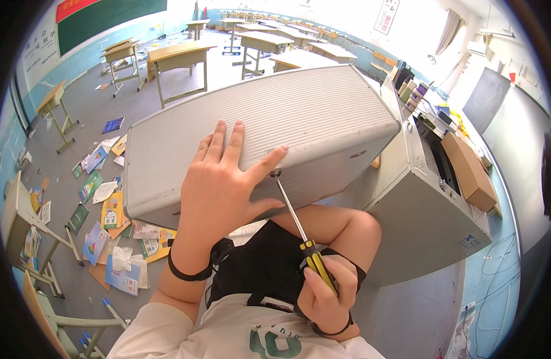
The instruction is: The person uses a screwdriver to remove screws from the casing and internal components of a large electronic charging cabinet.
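Note:
A large silver ribbed case lies across in front of me, its long side facing my body. My left hand rests on its top near the front edge, fingers spread, holding nothing. In my right hand is a screwdriver with a yellow and black handle, gripped by the handle. Its long metal shaft slants up and away, and the tip meets a small metal fitting on the case's front edge, between my left thumb and forefinger. The exact contact at the tip is too small to make out.
Scattered books and papers cover the floor at the left. A grey metal cabinet stands close on the right, with a brown cardboard box beside it. Several school desks stand beyond the case, and a chair is at lower left.

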Demonstrator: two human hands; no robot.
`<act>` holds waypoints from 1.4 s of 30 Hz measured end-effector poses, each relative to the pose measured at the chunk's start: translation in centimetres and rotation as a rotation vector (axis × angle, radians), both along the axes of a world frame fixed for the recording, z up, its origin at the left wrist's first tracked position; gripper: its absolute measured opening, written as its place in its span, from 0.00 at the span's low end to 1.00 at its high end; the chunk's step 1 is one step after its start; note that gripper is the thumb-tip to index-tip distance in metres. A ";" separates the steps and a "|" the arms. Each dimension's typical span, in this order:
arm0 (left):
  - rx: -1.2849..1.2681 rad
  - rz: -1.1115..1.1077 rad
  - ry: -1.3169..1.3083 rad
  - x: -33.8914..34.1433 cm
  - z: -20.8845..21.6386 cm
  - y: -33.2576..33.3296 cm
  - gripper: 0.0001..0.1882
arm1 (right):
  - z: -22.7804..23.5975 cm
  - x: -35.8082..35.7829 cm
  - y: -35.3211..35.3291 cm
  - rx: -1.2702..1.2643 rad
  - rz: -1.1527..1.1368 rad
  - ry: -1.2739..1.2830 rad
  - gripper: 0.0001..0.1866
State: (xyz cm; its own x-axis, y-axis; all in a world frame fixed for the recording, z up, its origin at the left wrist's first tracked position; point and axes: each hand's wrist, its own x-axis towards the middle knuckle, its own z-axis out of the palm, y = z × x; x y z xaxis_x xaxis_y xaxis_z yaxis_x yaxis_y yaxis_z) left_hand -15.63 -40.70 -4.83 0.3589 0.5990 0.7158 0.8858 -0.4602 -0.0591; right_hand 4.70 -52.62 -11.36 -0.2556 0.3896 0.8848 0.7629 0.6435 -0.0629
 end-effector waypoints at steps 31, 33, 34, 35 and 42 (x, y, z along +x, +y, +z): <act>0.190 0.046 -0.028 0.4 -1.0 1.5 0.29 | -0.6 0.1 0.6 -0.008 0.047 0.036 0.17; 0.201 0.039 -0.031 0.3 -1.1 1.6 0.28 | -0.8 0.2 0.8 -0.011 0.079 0.059 0.18; 0.213 0.033 -0.034 0.3 -1.1 1.6 0.27 | -0.9 0.2 0.8 -0.010 0.079 0.060 0.18; 0.214 0.030 -0.033 0.3 -1.1 1.7 0.27 | -0.9 0.1 0.7 -0.008 0.069 0.066 0.18; 0.295 -0.018 -0.121 0.4 -1.9 1.8 0.25 | -1.2 0.1 0.8 -0.013 0.047 0.116 0.17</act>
State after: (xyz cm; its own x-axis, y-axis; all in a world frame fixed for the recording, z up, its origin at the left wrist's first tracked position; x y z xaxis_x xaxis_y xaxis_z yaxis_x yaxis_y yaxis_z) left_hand -15.24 -38.95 -6.73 0.2693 0.3538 0.8957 0.8865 -0.4544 -0.0871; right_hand 4.83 -51.80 -12.57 -0.1703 0.3909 0.9046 0.7187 0.6772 -0.1573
